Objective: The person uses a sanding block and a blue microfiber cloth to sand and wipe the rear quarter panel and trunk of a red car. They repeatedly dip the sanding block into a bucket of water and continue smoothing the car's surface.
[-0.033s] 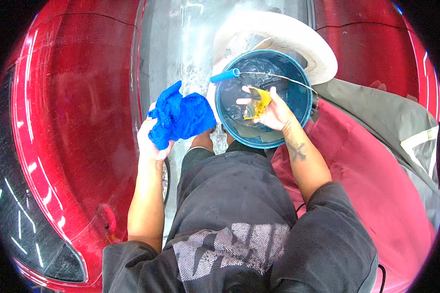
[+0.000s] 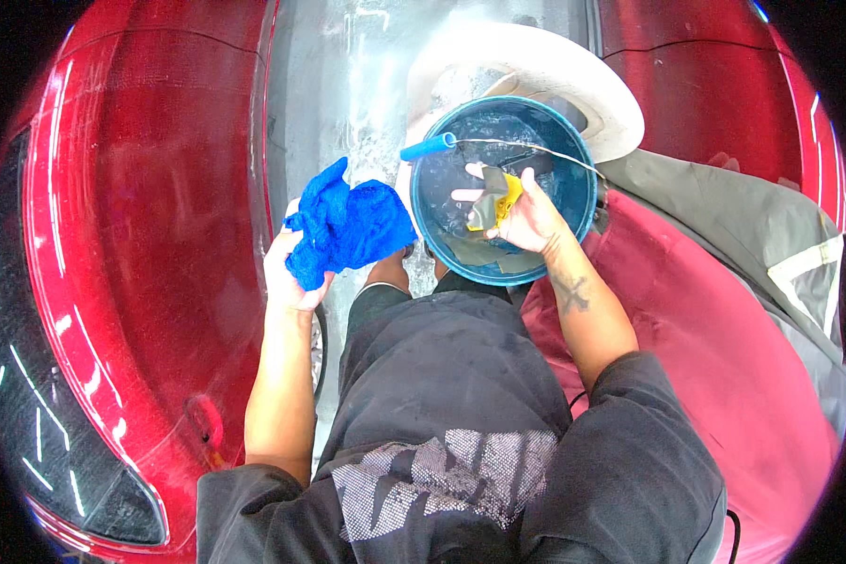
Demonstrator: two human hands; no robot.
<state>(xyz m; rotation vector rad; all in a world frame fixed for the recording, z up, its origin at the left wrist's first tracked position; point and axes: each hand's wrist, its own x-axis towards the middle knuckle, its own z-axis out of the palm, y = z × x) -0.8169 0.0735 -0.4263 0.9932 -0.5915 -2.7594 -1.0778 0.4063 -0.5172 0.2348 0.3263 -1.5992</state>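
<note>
A crumpled blue microfibre cloth (image 2: 352, 230) is held in my left hand (image 2: 289, 261), with the fingers curled under it and the loose end hanging to the right. My right hand (image 2: 533, 218) is palm up over the bucket, fingers partly spread, and holds a small bent yellow-and-grey sheet (image 2: 494, 199) on the palm. Below it stands a round blue bucket (image 2: 426, 228) with water inside. Its wire handle has a blue grip (image 2: 429, 148) that rests across the left rim. Something flat and greyish shows low in the bucket.
Red car panels (image 2: 169, 235) flank me on the left, with dark glass (image 2: 52, 404) at the edge. A white ring-shaped object (image 2: 620, 103) lies behind the bucket. On the right are a red panel (image 2: 705, 357) and a grey cover (image 2: 724, 202). The floor (image 2: 334, 103) is wet.
The sheet in my right hand has tilted, so more of its grey face shows and less yellow. My left hand and the cloth stay almost still.
</note>
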